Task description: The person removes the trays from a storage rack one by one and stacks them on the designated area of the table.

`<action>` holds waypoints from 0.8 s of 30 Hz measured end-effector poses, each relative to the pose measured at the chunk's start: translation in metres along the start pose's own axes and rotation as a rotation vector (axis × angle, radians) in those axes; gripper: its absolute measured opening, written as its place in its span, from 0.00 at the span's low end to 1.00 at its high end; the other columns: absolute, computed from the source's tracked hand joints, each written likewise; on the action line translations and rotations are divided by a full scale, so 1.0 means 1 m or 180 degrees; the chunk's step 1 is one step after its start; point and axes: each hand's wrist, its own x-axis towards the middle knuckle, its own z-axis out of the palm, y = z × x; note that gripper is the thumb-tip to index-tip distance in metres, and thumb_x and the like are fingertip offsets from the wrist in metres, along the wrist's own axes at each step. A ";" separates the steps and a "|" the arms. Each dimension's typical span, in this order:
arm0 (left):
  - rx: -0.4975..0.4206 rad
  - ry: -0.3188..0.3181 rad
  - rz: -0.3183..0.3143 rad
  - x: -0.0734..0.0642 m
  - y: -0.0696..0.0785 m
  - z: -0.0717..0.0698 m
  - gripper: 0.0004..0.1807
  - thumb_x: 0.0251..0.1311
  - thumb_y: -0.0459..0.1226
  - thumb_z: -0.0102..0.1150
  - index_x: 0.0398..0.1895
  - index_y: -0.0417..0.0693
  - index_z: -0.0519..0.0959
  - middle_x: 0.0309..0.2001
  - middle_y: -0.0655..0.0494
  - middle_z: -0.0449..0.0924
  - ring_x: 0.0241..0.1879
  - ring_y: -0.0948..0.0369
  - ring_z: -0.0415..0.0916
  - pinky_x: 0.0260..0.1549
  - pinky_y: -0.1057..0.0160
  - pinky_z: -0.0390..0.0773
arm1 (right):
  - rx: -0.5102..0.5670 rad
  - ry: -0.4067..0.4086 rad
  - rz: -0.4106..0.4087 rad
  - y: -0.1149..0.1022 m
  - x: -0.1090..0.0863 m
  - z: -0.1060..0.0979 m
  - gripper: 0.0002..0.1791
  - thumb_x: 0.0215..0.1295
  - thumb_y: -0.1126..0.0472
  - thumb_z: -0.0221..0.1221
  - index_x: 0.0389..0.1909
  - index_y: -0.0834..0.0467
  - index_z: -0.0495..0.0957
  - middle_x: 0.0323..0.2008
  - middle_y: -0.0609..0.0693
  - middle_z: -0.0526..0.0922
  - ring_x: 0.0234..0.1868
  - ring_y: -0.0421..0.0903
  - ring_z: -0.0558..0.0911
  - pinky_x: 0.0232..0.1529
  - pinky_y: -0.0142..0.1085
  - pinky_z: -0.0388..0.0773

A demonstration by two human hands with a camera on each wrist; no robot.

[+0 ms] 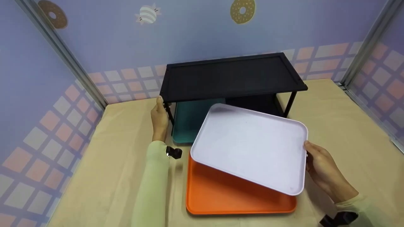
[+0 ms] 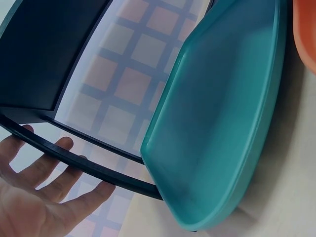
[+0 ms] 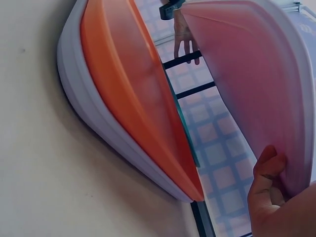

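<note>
My right hand grips the right rim of a white tray, which is raised and tilted in front of the rack. Seen from the right wrist, fingers bend against the tray's pinkish underside. On the left, my left hand holds the front left corner of a black two-tier rack, its fingers behind the leg. A teal tray lies on the rack's lower tier, at the left. Beneath the raised tray, an orange tray lies on the table, partly covered in the head view.
Under the orange tray, a pale lavender tray shows in the right wrist view. A beige cloth covers the table. Behind the rack rises a patterned back wall, with side panels at left and right.
</note>
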 end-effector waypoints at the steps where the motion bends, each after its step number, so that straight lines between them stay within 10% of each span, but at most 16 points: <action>1: -0.0001 -0.0002 -0.0007 0.000 0.000 0.000 0.37 0.79 0.60 0.36 0.39 0.34 0.78 0.28 0.58 0.68 0.35 0.57 0.67 0.39 0.56 0.69 | -0.0008 -0.0004 0.0004 0.000 0.000 0.000 0.18 0.82 0.50 0.46 0.34 0.54 0.78 0.26 0.43 0.75 0.25 0.37 0.70 0.28 0.29 0.67; 8: -0.0050 -0.0056 -0.0012 -0.001 0.001 -0.002 0.38 0.79 0.60 0.35 0.56 0.38 0.82 0.52 0.40 0.79 0.49 0.50 0.72 0.52 0.49 0.71 | -0.0050 -0.0042 0.0018 0.001 -0.001 0.002 0.19 0.83 0.50 0.46 0.37 0.56 0.78 0.29 0.45 0.80 0.31 0.39 0.79 0.35 0.32 0.77; 18: 0.0016 -0.0036 0.0030 -0.001 0.000 -0.002 0.36 0.79 0.58 0.35 0.52 0.36 0.83 0.30 0.49 0.69 0.37 0.55 0.69 0.39 0.61 0.68 | -0.0141 -0.0287 0.0069 0.003 0.001 -0.001 0.20 0.83 0.48 0.44 0.46 0.60 0.76 0.38 0.46 0.81 0.41 0.41 0.82 0.44 0.37 0.80; 24: 0.0043 -0.0030 0.0128 0.002 -0.001 -0.001 0.33 0.80 0.57 0.36 0.27 0.41 0.75 0.14 0.65 0.53 0.15 0.67 0.49 0.20 0.66 0.55 | -0.0259 -0.0366 0.0112 0.004 -0.001 -0.004 0.21 0.83 0.47 0.44 0.49 0.61 0.74 0.39 0.46 0.81 0.42 0.41 0.82 0.46 0.37 0.81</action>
